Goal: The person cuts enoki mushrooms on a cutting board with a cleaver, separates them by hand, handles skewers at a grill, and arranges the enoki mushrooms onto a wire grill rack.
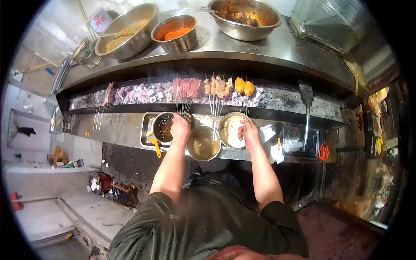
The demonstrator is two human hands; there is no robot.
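My left hand (180, 128) is closed at the lower ends of the red meat skewers (186, 89), over the right rim of a pot of dark seasoning (164, 128); its fingertips are hidden. A yellow-handled brush (153, 143) leans at that pot's left side. My right hand (248, 133) has its fingers drawn together over a pot of pale powder (230, 130); what they hold, if anything, is too small to see. Between the hands stands a metal pot of brownish liquid (203, 144). Browned meat skewers (218, 88) and yellow pieces on skewers (244, 87) lie over the coals.
The long charcoal grill (145, 93) smokes, with a few thin skewers (104, 102) at its left. A flat metal spatula (306, 102) rests across its right side, above a clear container (294, 141). Behind stand a reddish powder pot (175, 34) and two large bowls (245, 30).
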